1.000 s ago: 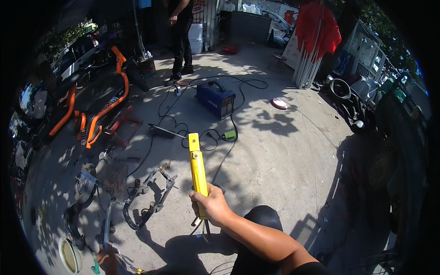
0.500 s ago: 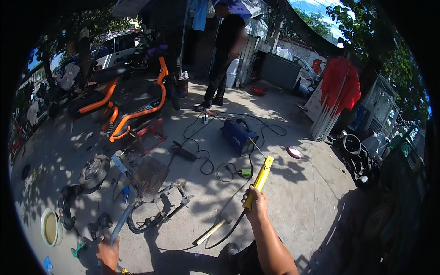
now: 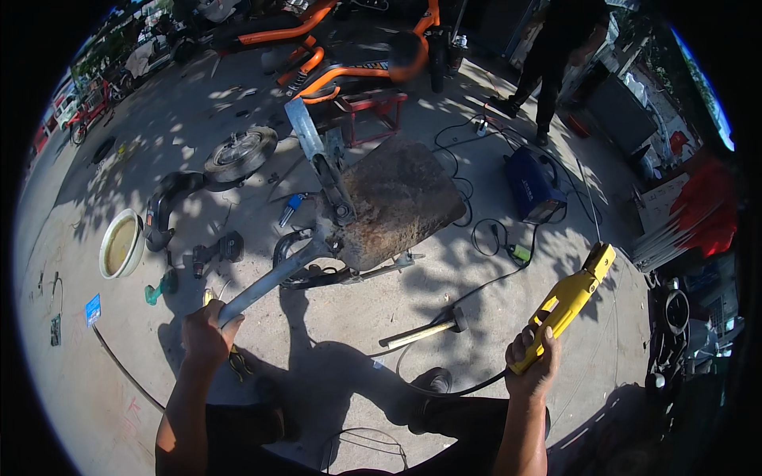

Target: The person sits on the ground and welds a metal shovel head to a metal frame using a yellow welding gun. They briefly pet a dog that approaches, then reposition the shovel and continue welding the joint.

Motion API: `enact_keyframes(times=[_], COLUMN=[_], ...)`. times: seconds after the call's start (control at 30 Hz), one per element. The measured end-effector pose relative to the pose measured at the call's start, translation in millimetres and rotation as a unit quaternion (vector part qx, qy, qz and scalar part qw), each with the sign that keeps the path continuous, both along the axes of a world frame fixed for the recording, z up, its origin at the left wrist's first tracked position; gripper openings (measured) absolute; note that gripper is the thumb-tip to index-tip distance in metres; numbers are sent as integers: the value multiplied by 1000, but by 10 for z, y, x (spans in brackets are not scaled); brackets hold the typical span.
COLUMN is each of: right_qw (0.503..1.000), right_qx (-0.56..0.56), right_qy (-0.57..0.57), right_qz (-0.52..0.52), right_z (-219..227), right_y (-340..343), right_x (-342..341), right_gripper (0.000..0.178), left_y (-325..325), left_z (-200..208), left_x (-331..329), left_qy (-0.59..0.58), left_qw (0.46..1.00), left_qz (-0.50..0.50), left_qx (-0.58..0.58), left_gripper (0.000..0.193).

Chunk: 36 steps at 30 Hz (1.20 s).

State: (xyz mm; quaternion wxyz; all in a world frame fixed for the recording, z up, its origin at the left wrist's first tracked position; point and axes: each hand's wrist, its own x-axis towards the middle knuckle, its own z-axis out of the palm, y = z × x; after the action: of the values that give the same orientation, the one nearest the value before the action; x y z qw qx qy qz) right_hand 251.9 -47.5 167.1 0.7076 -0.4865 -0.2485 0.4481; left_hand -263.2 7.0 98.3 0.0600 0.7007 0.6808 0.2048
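Observation:
My right hand (image 3: 533, 363) is closed around the handle of a yellow welding electrode holder (image 3: 565, 305). A thin welding rod (image 3: 589, 205) sticks up from its jaws, and a black cable runs out below my fist. My left hand (image 3: 208, 333) grips the lower end of a grey metal tube (image 3: 274, 278). The tube's far end meets a broad rusty metal plate (image 3: 397, 202) and a flat pale bar (image 3: 304, 127). Behind and below the plate lies a dark metal frame (image 3: 298, 278), partly covered by it. The rod tip is well apart from the plate.
A blue welding machine (image 3: 530, 186) stands on the concrete with loose cables. Around me lie a hammer (image 3: 421, 335), a wheel (image 3: 240, 155), a drill (image 3: 218, 252), a basin (image 3: 122, 244) and pliers (image 3: 240, 363). An orange scooter (image 3: 349, 71) and a standing person (image 3: 552, 67) are farther off.
My view has turned down and left. The rusty plate with its tube looks raised nearer to me. Both hands keep their hold, and the electrode holder now leans more to the right.

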Motion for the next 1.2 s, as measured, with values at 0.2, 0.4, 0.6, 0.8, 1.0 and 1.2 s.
enact_keyframes(times=[0.2,0.4,0.6,0.8,1.0,1.2], right_qw=[999,999,993,984,994,991], right_qx=[-13,-4,-10,83,36,15], right_qy=[46,48,88,124,102,125], right_qz=[-13,-9,-77,99,33,48], right_z=[-33,-25,-353,-1092,-771,-501], right_y=[31,86,-166,-641,-483,-278], right_x=[-14,-53,113,969,530,414], right_gripper=[45,45,50,66,66,43], left_y=[64,150,262,313,325,322], left_z=[-130,-172,-126,-65,-8,-7], left_x=[-110,-56,132,209,316,296], left_qy=[10,-1,-35,-62,-34,-33], left_qw=[994,985,974,969,965,971], left_qz=[-79,-106,-157,-176,-188,-172], left_qx=[72,136,161,162,178,165], left_gripper=[45,49,49,50,51,46])
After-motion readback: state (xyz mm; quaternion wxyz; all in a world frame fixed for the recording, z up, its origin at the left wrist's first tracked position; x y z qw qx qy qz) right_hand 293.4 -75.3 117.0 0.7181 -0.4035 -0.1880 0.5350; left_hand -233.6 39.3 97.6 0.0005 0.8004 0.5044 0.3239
